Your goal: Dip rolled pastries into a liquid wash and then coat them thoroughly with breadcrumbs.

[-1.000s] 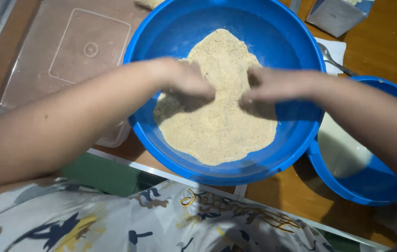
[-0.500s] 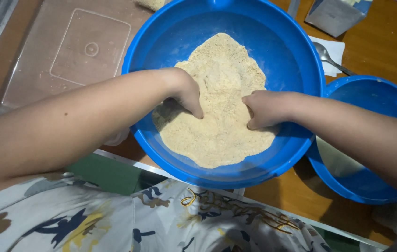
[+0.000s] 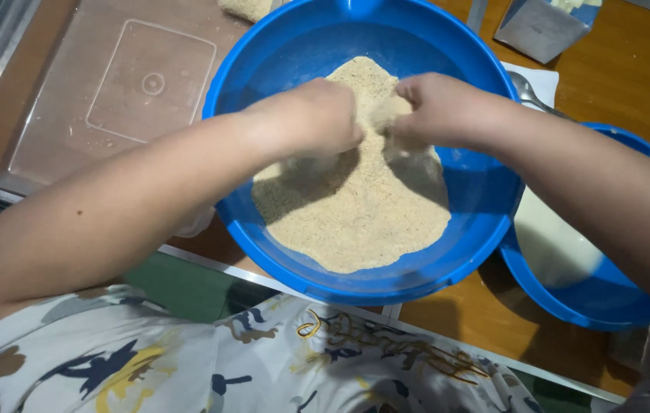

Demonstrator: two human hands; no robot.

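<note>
A large blue bowl (image 3: 264, 69) on the wooden table holds a heap of pale breadcrumbs (image 3: 355, 214). Both my hands are lifted over the heap, near its far side. My left hand (image 3: 317, 115) is closed, knuckles up, with crumbs falling under it. My right hand (image 3: 436, 107) is closed too, its fingers pressed against the left hand's. A crumb-coated lump (image 3: 386, 115) shows between the two hands; what it is cannot be made out.
A clear plastic tray (image 3: 73, 99) lies at the left with a crumbed piece (image 3: 247, 8) at its far edge. A smaller blue bowl (image 3: 593, 298) with white liquid (image 3: 554, 245) stands at the right. A spoon (image 3: 528, 88) and a grey packet (image 3: 543, 27) lie behind.
Both hands have risen out of the crumbs and come together at the far side of the heap, closing on a coated lump. Crumbs fall from them.
</note>
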